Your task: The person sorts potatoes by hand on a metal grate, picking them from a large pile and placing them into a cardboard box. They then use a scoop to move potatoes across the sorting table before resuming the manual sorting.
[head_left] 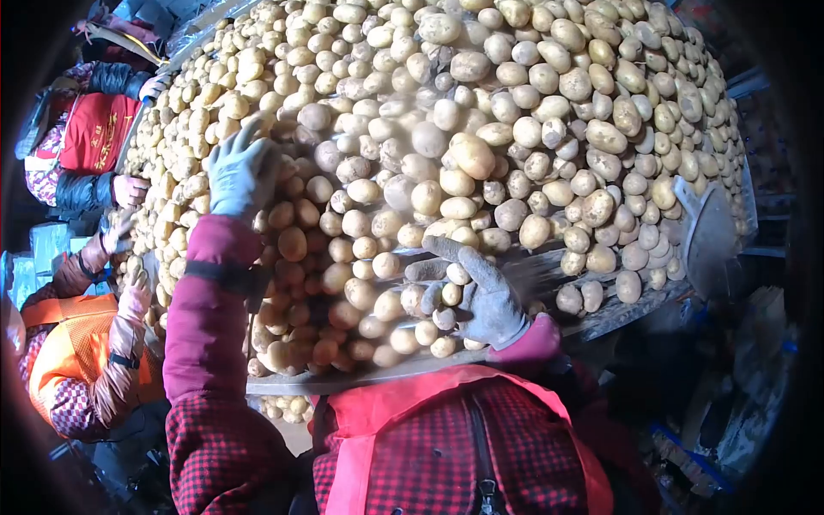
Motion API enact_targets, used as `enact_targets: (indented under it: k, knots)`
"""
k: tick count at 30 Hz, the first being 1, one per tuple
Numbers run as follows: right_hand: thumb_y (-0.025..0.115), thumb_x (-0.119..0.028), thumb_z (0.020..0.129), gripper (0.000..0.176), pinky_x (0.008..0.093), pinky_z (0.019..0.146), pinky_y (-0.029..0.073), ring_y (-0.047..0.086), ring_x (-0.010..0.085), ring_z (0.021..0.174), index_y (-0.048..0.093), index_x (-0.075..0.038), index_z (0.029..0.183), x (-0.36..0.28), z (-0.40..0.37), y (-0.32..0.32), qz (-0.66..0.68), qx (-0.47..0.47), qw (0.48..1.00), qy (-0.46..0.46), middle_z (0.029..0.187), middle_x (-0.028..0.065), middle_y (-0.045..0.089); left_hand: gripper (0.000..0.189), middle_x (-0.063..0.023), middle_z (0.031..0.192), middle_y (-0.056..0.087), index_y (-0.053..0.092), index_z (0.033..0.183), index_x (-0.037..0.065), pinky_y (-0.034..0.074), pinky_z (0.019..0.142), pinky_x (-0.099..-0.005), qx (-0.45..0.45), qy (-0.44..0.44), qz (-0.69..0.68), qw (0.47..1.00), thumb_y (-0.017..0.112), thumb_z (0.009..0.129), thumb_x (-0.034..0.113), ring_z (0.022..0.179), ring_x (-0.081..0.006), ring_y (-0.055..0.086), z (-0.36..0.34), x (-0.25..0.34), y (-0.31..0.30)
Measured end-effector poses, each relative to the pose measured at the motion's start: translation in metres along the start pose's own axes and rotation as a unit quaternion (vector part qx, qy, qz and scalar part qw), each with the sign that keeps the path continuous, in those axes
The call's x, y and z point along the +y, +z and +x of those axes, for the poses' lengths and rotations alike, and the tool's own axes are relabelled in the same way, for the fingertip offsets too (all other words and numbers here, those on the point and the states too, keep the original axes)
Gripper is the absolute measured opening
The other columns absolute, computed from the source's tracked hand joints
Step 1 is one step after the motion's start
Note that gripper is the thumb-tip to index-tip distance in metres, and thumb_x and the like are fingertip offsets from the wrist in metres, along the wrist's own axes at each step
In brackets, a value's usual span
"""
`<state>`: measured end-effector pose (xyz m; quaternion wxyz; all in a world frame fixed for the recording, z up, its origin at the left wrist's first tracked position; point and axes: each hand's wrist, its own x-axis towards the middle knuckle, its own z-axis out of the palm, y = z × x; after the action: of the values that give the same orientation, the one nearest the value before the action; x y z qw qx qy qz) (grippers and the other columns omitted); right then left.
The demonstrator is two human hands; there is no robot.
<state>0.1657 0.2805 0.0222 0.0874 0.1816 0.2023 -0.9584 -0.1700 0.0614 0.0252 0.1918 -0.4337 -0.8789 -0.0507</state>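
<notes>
A heap of potatoes [455, 183] covers the wide wooden table in front of me. My left hand [239, 174], in a pale grey glove, reaches out over the left part of the heap. Its fingers are stretched forward and apart, touching or just above the potatoes, and no potato shows in it. Nearer to me, my right hand [489, 296] wears a darker, dirt-stained glove. Its bent fingers are around a few small potatoes [451, 294], close to the table's front edge. Loose potatoes lie beneath and beside both hands.
On the left, one person in a red apron [99, 130] and another in an orange vest [73, 343] have hands at the heap's edge. A grey scoop-like piece [711, 225] stands at the right. The table's wooden front rim [296, 386] runs before my body.
</notes>
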Motion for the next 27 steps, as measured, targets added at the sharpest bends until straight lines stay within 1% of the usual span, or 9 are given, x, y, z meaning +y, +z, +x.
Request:
enact_targets:
  k: [1, 7, 10, 13, 16, 18, 21, 24, 27]
  knots:
    - [0.051, -0.048, 0.107, 0.063, 0.0267, 0.066, 0.054, 0.067, 0.0168, 0.092, 0.044, -0.007, 0.154, 0.001, 0.001, -0.002, -0.005, 0.002, 1.000, 0.002, 0.131, 0.0092, 0.066, 0.018, -0.0096, 0.138, 0.065, 0.074, 0.109, 0.017, 0.047, 0.101, -0.0488, -0.041, -0.050, -0.022, 0.998, 0.068, 0.094, 0.026, 0.118, -0.0355, 0.062, -0.011, -0.012, 0.002]
    - [0.053, -0.050, 0.106, 0.065, 0.0277, 0.066, 0.056, 0.066, 0.0158, 0.093, 0.044, -0.008, 0.155, 0.004, 0.003, -0.008, -0.013, -0.016, 1.000, 0.015, 0.128, 0.0091, 0.065, 0.024, -0.0140, 0.139, 0.063, 0.073, 0.116, 0.019, 0.042, 0.107, -0.0498, 0.003, -0.027, 0.110, 0.994, 0.070, 0.092, 0.019, 0.121, -0.0369, 0.060, -0.060, -0.018, -0.018]
    - [0.053, -0.050, 0.106, 0.065, 0.0283, 0.066, 0.056, 0.066, 0.0158, 0.093, 0.043, -0.008, 0.155, 0.002, 0.005, -0.006, -0.006, -0.019, 1.000, 0.017, 0.127, 0.0095, 0.065, 0.029, -0.0141, 0.135, 0.064, 0.072, 0.116, 0.017, 0.041, 0.107, -0.0514, 0.077, -0.011, 0.024, 0.997, 0.072, 0.087, 0.016, 0.121, -0.0363, 0.060, -0.055, 0.026, -0.033]
    - [0.052, -0.048, 0.107, 0.064, 0.0289, 0.066, 0.056, 0.067, 0.0163, 0.094, 0.042, -0.008, 0.156, 0.004, 0.004, -0.008, -0.046, -0.006, 0.999, 0.013, 0.128, 0.0109, 0.065, 0.042, -0.0121, 0.131, 0.065, 0.069, 0.121, 0.013, 0.041, 0.110, -0.0523, -0.021, 0.080, -0.149, 0.985, 0.076, 0.079, 0.010, 0.123, -0.0351, 0.060, -0.045, 0.082, -0.048]
    - [0.050, -0.047, 0.108, 0.063, 0.0290, 0.066, 0.056, 0.067, 0.0172, 0.094, 0.040, -0.008, 0.157, 0.003, 0.004, -0.008, -0.092, -0.009, 0.996, -0.003, 0.128, 0.0127, 0.064, 0.042, -0.0090, 0.122, 0.067, 0.068, 0.124, 0.016, 0.044, 0.106, -0.0507, -0.097, 0.211, -0.195, 0.953, 0.075, 0.083, 0.024, 0.119, -0.0312, 0.061, -0.043, 0.116, -0.028]
    - [0.049, -0.046, 0.109, 0.062, 0.0288, 0.066, 0.056, 0.067, 0.0180, 0.094, 0.040, -0.008, 0.157, 0.003, 0.004, -0.008, 0.003, -0.008, 1.000, 0.024, 0.129, 0.0138, 0.064, 0.040, -0.0092, 0.116, 0.068, 0.068, 0.120, 0.015, 0.048, 0.099, -0.0462, -0.143, 0.141, -0.253, 0.946, 0.076, 0.083, 0.027, 0.112, -0.0309, 0.062, -0.045, 0.129, -0.015]
    - [0.048, -0.048, 0.109, 0.063, 0.0286, 0.066, 0.056, 0.067, 0.0184, 0.094, 0.037, -0.010, 0.158, 0.003, 0.003, -0.007, -0.005, 0.007, 1.000, 0.028, 0.129, 0.0145, 0.064, 0.037, -0.0093, 0.113, 0.068, 0.068, 0.116, 0.014, 0.051, 0.092, -0.0429, -0.196, 0.111, -0.250, 0.942, 0.078, 0.084, 0.030, 0.107, -0.0306, 0.061, -0.046, 0.130, -0.013]
    - [0.049, -0.048, 0.109, 0.064, 0.0271, 0.065, 0.055, 0.068, 0.0179, 0.094, 0.036, -0.011, 0.159, -0.001, 0.003, -0.004, -0.010, -0.012, 1.000, 0.023, 0.130, 0.0145, 0.064, 0.044, -0.0095, 0.114, 0.066, 0.063, 0.126, 0.017, 0.048, 0.090, -0.0480, -0.251, 0.109, -0.221, 0.936, 0.073, 0.086, 0.031, 0.110, -0.0332, 0.056, -0.048, 0.126, -0.013]
    - [0.048, -0.047, 0.109, 0.062, 0.0244, 0.066, 0.053, 0.068, 0.0174, 0.094, 0.038, -0.010, 0.158, 0.000, 0.001, -0.005, -0.011, -0.014, 1.000, 0.012, 0.134, 0.0142, 0.064, 0.027, -0.0081, 0.105, 0.066, 0.068, 0.107, 0.015, 0.049, 0.086, -0.0456, -0.207, 0.114, -0.181, 0.955, 0.074, 0.084, 0.028, 0.104, -0.0305, 0.059, -0.061, 0.134, -0.028]
